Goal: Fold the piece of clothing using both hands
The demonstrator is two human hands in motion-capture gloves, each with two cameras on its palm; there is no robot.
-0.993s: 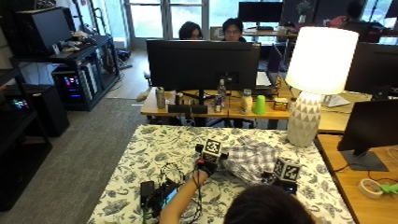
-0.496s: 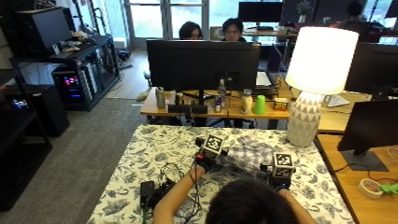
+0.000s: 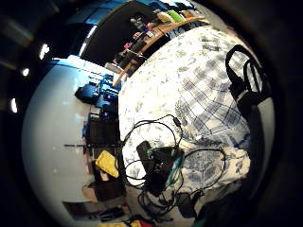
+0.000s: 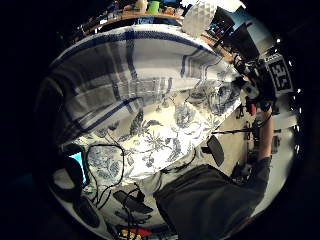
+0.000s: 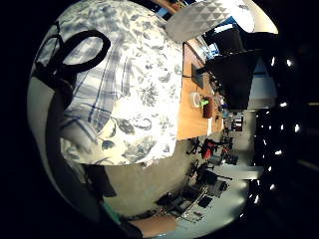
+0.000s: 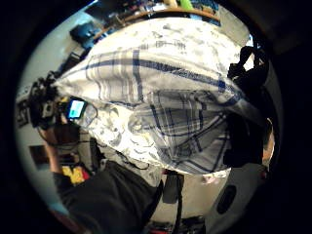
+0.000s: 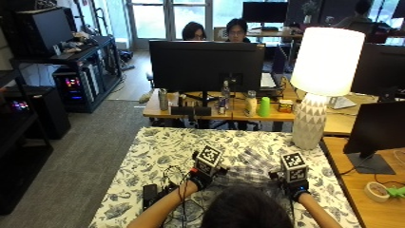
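Nearest the person, the left hand (image 7: 201, 176) and right hand (image 7: 292, 183) sit at the two sides of the plaid garment (image 7: 248, 167), which lies on the flower-patterned surface (image 7: 158, 147); whether their fingers pinch its edges or merely rest there I cannot tell. Cables and a phone (image 7: 149, 193) lie just beside the left hand, so a fold swept that way could snag them. Farther back stands the lamp (image 7: 317, 85), well apart.

Outside view evenly bright: daylight through rear windows (image 7: 171, 16), lit lamp (image 7: 324, 71) glowing white, shade slightly blown out. Shadows soft. Palm views heavily barrel-distorted, black vignette round edges, rims dim; tablecloth (image 4: 165, 135) glares pale in places.
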